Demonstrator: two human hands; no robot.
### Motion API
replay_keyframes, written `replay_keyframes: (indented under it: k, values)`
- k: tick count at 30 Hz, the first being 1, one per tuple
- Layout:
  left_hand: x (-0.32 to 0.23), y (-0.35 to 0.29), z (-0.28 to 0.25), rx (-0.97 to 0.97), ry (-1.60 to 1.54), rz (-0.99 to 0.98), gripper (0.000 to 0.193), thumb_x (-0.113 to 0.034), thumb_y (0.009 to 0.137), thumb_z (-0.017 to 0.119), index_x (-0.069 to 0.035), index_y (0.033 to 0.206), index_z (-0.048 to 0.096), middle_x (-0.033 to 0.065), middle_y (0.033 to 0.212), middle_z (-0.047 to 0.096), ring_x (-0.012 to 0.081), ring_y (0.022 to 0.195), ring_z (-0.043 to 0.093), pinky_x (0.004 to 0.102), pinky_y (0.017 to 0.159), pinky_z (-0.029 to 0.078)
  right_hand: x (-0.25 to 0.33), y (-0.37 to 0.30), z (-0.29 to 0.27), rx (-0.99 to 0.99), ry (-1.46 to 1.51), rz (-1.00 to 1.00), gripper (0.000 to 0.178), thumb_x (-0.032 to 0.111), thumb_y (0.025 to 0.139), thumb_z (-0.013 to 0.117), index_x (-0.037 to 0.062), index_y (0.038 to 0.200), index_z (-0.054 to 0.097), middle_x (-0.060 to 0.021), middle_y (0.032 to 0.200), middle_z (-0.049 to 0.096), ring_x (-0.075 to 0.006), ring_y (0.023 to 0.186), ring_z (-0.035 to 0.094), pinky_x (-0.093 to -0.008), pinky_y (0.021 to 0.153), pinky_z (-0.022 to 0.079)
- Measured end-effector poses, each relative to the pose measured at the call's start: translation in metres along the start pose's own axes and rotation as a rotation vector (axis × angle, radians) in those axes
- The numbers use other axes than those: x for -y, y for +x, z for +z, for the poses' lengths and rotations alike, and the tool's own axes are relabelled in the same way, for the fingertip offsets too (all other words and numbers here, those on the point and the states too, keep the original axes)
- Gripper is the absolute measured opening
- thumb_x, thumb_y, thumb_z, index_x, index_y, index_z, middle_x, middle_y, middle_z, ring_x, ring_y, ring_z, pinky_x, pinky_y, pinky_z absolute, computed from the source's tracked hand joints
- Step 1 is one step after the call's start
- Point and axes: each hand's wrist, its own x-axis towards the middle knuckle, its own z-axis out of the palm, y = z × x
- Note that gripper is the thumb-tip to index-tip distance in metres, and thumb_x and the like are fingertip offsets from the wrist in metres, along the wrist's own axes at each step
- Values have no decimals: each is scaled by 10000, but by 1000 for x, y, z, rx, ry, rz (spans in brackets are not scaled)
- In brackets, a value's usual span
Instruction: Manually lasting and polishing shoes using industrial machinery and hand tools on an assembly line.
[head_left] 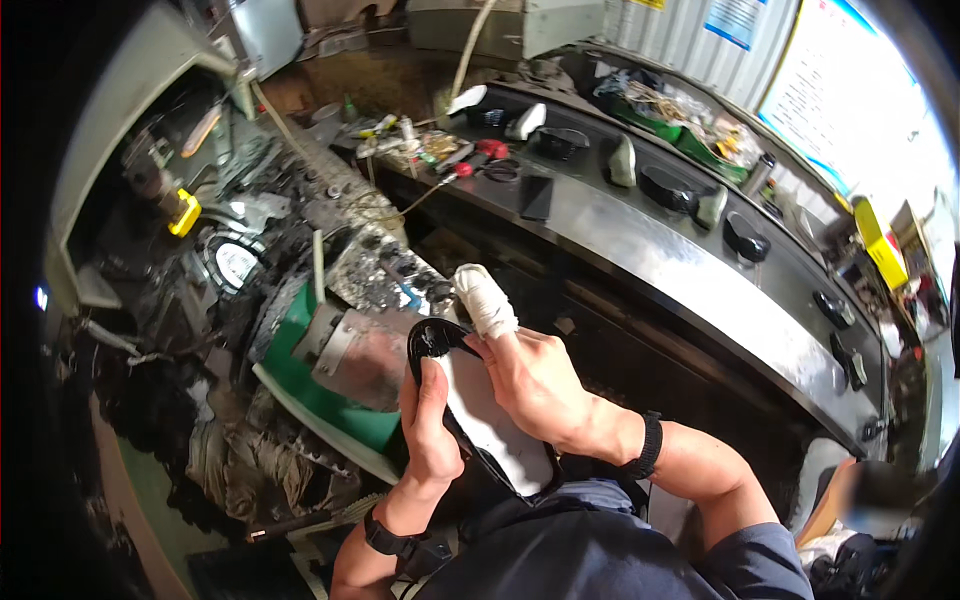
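A black shoe upper [440, 335] with a white insole board [490, 415] on its underside is held in front of my body, bottom side up and tilted. My left hand [432, 435] grips its left edge, the thumb lying along the rim of the board. On the other side my right hand [545, 385] is closed at the upper end, its fingertips on the black edge. One digit of that hand is wrapped in white bandage [485, 300] and points up, away from the shoe. The palm side of my right hand is hidden.
To the left stands a grimy machine with a green panel [290, 340] and a yellow part [185, 213]. A long metal bench [650, 265] runs across the right, bearing several black shoe pieces, pale shoe lasts [622, 160] and a phone [537, 198]. At the lower right edge another person's arm [825, 500] shows.
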Motion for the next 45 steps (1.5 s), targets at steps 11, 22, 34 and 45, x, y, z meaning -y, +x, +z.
replay_keyframes:
  k: [11, 22, 34, 45]
  values:
    - [101, 77, 80, 102, 209, 46, 563, -459, 1093, 303, -21, 1031, 652, 80, 981, 656, 169, 906, 599, 319, 779, 485, -44, -49, -74, -274, 486, 756, 400, 297, 1005, 644, -28, 1224, 564, -139, 999, 666, -156, 941, 593, -368, 803, 524]
    - [187, 154, 231, 906, 817, 296, 354, -196, 974, 649, 29, 1246, 616, 216, 1187, 692, 367, 1074, 683, 404, 956, 529, -204, -153, -245, -1117, 384, 993, 242, 167, 888, 789, -8, 1043, 726, -33, 913, 724, -98, 812, 645, -280, 718, 549]
    - [277, 280, 150, 750, 890, -288, 223, -152, 991, 666, -3, 1157, 672, 50, 1065, 707, 143, 969, 638, 275, 884, 512, -464, -317, -495, -1362, -517, 1327, 486, 145, 786, 801, 5, 1185, 561, -93, 931, 724, -171, 838, 653, -344, 731, 531]
    - [247, 293, 94, 518, 1008, -751, 256, -140, 996, 650, 44, 1173, 646, 100, 1073, 688, 174, 939, 637, 311, 825, 532, -668, -231, -430, -1544, 361, 1335, 1223, 307, 886, 776, 133, 1568, -223, -264, 1533, 321, -373, 1240, 546, -491, 812, 593]
